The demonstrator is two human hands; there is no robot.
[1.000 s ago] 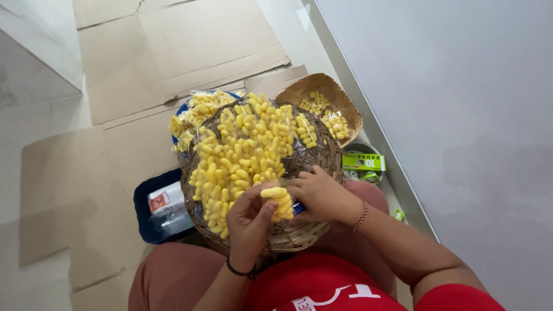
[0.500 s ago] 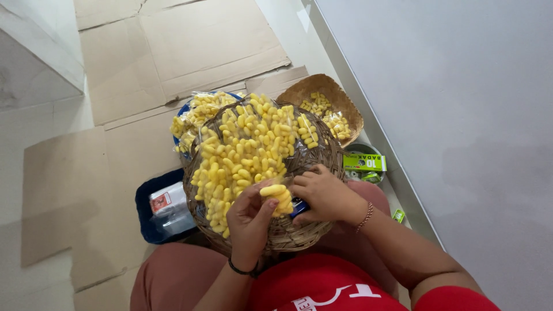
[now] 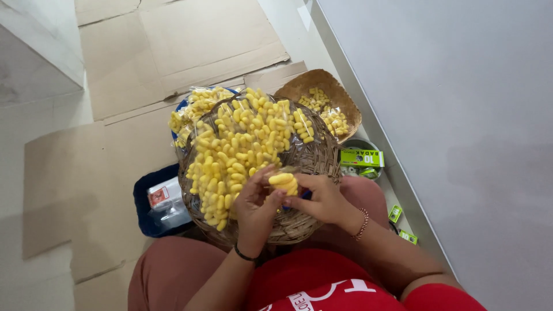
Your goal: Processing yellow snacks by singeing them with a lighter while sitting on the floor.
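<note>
- The small clear packet of yellow snack pieces (image 3: 283, 182) sits between both hands, just above the near rim of the big wicker basket (image 3: 311, 161), at about six o'clock of its load.
- The left hand (image 3: 257, 204) has its fingers (image 3: 260, 179) curled closed around the packet's left end; the right hand (image 3: 322, 198) pinches the right end, fingers closed on the film.
- Judging by its look, the packet is very light and soft: thin, slippery plastic around puffed, brittle pieces that would crush under a hard squeeze. The safest hold seems to be at the film ends, where both hands already grip, not across the filled middle.
- The wicker basket rests on the person's lap and is heaped with many like packets (image 3: 242, 144), piled from about seven o'clock up to one o'clock; its near edge shows bare weave.
- Behind it, at eleven o'clock, more packets (image 3: 193, 109) lie in what looks like a blue-rimmed container, mostly hidden.
- At one o'clock a shallower brown woven tray (image 3: 340, 92) holds a scatter of the same yellow pieces, far less full.
- At nine o'clock a dark blue tub (image 3: 144, 207) holds a clear bag with a red-and-white label.
- At three o'clock a green carton (image 3: 362, 158) lies over a small round bowl; two little green boxes (image 3: 402, 224) lie on the floor by the wall.
</note>
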